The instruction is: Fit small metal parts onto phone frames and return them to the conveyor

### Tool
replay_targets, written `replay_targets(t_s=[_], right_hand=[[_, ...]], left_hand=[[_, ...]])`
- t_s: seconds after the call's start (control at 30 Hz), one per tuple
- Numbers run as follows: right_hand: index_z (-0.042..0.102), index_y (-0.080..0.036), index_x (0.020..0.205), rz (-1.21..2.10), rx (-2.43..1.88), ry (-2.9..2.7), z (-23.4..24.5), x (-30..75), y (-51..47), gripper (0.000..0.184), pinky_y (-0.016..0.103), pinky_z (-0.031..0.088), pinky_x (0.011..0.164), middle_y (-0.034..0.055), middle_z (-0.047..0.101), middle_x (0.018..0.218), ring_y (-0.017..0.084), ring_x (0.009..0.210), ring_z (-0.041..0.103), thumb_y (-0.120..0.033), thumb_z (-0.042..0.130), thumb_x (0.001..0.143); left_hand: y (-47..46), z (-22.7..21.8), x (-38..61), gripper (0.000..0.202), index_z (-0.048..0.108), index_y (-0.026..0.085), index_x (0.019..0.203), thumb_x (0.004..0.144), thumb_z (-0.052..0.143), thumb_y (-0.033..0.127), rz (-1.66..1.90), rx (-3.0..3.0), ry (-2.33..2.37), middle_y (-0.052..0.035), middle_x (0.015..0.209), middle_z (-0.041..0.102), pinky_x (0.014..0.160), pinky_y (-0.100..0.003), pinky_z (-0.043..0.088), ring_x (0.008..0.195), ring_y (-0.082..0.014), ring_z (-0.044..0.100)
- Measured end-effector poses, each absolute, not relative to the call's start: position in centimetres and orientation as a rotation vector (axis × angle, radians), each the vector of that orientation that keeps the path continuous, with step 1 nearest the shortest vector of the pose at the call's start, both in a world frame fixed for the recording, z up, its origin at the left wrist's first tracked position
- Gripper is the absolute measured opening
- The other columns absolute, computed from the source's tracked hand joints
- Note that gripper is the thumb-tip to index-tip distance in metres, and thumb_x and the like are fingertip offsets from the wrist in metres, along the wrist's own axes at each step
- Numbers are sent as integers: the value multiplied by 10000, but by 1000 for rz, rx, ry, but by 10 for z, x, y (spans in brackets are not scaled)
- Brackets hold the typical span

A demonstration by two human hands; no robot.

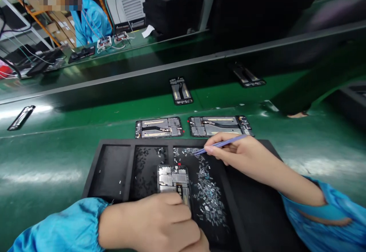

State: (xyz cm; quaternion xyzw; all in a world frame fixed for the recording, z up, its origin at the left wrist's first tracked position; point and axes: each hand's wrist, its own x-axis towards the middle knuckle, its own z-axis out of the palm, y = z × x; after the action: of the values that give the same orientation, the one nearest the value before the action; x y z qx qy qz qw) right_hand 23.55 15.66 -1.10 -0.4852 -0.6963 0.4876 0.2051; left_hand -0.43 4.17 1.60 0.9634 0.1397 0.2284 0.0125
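My left hand (154,221) is closed around the near end of an open phone frame (173,181), which lies over a black compartment tray (114,168). My right hand (243,154) pinches blue tweezers (220,144) whose tip points down at a heap of small metal parts (207,195) in the tray's third compartment. Two more open phone frames (158,127) (219,125) lie side by side just beyond the tray on the green belt.
Further phone frames (180,90) (248,77) (21,117) rest on the green conveyor (57,156). A person in a blue coat (88,19) works at the far left. Black stacked trays (174,8) stand behind the rail. A dark sleeve (314,80) reaches in from the right.
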Motion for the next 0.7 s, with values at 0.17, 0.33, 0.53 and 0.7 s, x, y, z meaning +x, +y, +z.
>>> replay_targets(t_s=[0.17, 0.33, 0.53, 0.7], right_hand=[[694, -217, 797, 1334, -1344, -1960, -11, 235, 156, 354, 260, 383, 452, -2, 592, 616, 126, 495, 515, -556, 624, 874], [697, -219, 778, 1322, -1344, -1952, -14, 233, 157, 372, 262, 391, 426, 6, 607, 620, 130, 483, 516, -570, 618, 871], [715, -218, 719, 1216, -1277, -1968, -5, 235, 156, 360, 271, 431, 419, 25, 658, 643, 147, 495, 578, -537, 645, 871], [655, -251, 718, 818, -1130, -1860, 20, 207, 138, 357, 332, 586, 754, 38, 725, 836, 196, 825, 738, -407, 513, 1007]], left_hand=[[39, 24, -11, 250, 718, 142, 1126, 1016, 529, 261, 367, 3164, 358, -5, 834, 521, 624, -277, 432, 684, -117, 486], [36, 36, -8, 290, 683, 192, 1215, 1032, 464, 248, 129, 3228, 369, -39, 1030, 619, 796, -280, 508, 851, -143, 580], [27, 23, 2, 306, 690, 101, 1147, 996, 545, 324, 414, 3222, 819, -79, 974, 683, 849, -375, 552, 873, -220, 675], [11, 10, 9, 635, 598, 42, 1287, 1000, 411, 577, 250, 3065, 1278, -226, 1198, 669, 935, -509, 544, 1128, -389, 653]])
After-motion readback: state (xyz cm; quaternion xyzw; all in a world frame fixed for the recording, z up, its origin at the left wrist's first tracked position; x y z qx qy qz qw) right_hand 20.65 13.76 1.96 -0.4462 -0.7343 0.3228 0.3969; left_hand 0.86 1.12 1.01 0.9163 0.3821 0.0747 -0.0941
